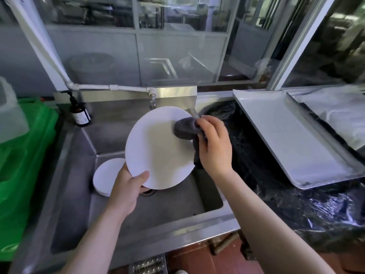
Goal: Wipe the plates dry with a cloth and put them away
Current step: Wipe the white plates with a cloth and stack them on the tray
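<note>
White and round, a big plate (158, 153) is held tilted over the sink (110, 133) by the left hand (128, 186), pinched at its lower edge. A dark cloth (187, 128) is gripped by the right hand (214, 145) and pressed on the plate's upper right. More plates (106, 177) are stacked in the sink's left corner.

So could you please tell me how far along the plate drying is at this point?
Nothing visibly put away yet. In hand: the left hand holds the large plate tilted above the sink while the right hand presses the grey cloth on it. Left: the small plate in the sink.
</note>
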Action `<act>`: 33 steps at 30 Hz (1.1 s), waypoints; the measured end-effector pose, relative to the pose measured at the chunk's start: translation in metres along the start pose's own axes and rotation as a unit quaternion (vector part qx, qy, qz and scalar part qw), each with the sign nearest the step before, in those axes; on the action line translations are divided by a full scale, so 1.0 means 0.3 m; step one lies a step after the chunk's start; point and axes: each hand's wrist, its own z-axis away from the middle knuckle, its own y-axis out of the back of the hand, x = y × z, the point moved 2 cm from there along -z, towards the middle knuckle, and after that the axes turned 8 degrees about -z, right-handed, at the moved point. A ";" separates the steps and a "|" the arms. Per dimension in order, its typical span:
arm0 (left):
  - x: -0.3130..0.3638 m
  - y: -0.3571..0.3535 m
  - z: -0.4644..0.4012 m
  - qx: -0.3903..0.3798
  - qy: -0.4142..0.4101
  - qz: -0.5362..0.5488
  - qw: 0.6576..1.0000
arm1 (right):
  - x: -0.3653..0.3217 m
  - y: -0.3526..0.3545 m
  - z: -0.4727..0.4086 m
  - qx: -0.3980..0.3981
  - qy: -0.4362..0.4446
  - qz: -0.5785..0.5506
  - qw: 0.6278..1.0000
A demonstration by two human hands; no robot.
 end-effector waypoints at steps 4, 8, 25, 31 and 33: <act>0.048 0.019 0.021 -0.006 -0.033 0.049 0.998 | -0.030 -0.036 -0.044 0.023 0.131 0.144 0.981; 0.091 0.046 0.029 0.016 -0.045 0.098 0.994 | -0.042 -0.083 -0.041 -0.057 0.150 0.131 0.978; 0.150 0.066 0.063 0.129 -0.045 0.244 0.960 | -0.169 -0.139 0.004 -0.268 0.261 0.009 0.928; 0.180 0.072 0.073 0.110 -0.063 0.220 0.967 | -0.127 -0.126 -0.170 -0.184 0.154 0.057 0.969; 0.172 0.073 0.081 0.117 -0.062 0.217 0.967 | -0.138 -0.139 -0.169 -0.180 0.168 0.055 0.968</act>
